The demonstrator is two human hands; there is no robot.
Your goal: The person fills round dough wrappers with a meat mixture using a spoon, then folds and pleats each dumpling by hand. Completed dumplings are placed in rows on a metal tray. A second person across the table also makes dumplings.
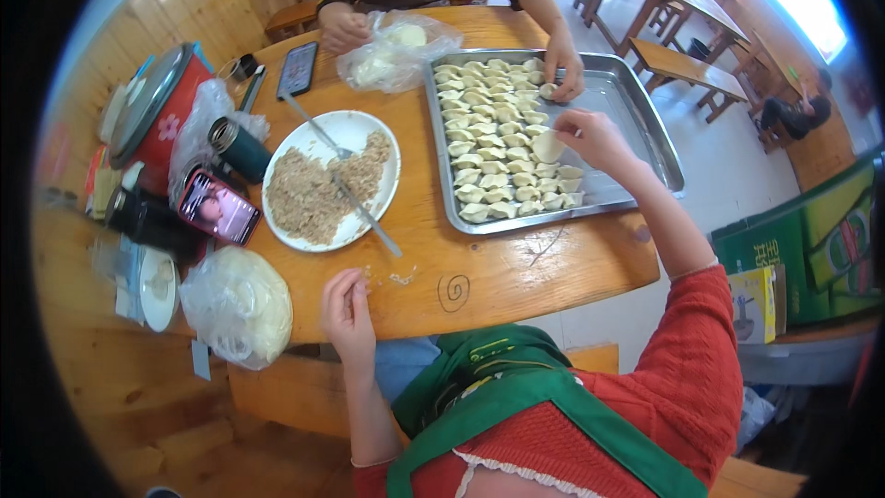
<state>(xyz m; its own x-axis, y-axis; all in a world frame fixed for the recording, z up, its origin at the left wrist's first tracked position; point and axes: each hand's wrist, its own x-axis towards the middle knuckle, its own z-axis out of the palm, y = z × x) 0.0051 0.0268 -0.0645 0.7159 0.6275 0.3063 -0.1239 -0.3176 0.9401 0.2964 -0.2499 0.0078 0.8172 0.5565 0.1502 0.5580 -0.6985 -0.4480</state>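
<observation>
My right hand [594, 142] pinches the edge of a thin round dough wrapper [548, 146] above the metal tray [632, 131]. Rows of folded dumplings [492, 140] cover the left part of that tray. At the table's near edge, my left hand [349, 311] is held half open in a loose curl, with nothing seen in it. Beyond it is a white plate [332, 182] of minced filling [304, 194], where two metal utensils [366, 214] rest. Across the table, another person's hand [565, 69] touches a dumpling in the tray, and their other hand [344, 29] is by a plastic bag of dough wrappers [401, 48].
Bagged dough [238, 304] sits at the table's left edge. Nearby are a lit phone [220, 207], a black bottle [148, 221], a green flask [240, 151], and a red lidded pot [155, 111]. Another phone [298, 68] lies farther back. Cardboard boxes [802, 249] stand at the right.
</observation>
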